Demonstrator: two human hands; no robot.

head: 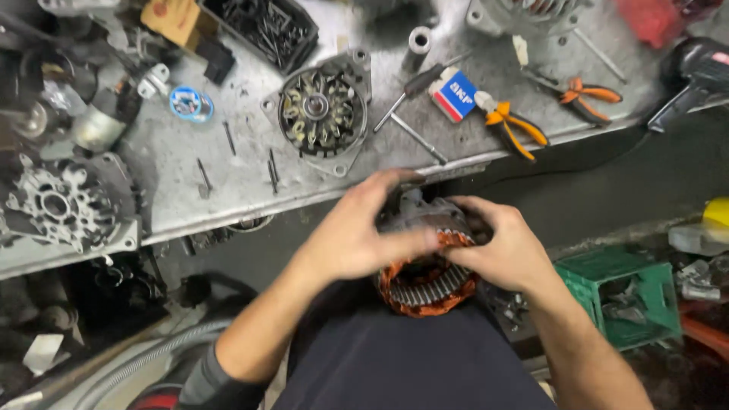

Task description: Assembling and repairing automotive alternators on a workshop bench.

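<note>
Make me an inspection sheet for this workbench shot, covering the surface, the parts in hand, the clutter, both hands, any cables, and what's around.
Surface: grey metal bench, scratched and stained.
Job's things: stator with copper windings, held below the bench edge, a grey metal housing part on top of it.
Clutter: alternator housing with its open side up, screwdriver, orange-handled pliers, a second pair, small box, socket, black tray of screws, loose pins.
Grippers: left hand and right hand both grip the stator assembly.
Cables: grey corrugated hose at lower left; no cables seen.
Surroundings: green crate on the right, power tool at the bench's far right.
</note>
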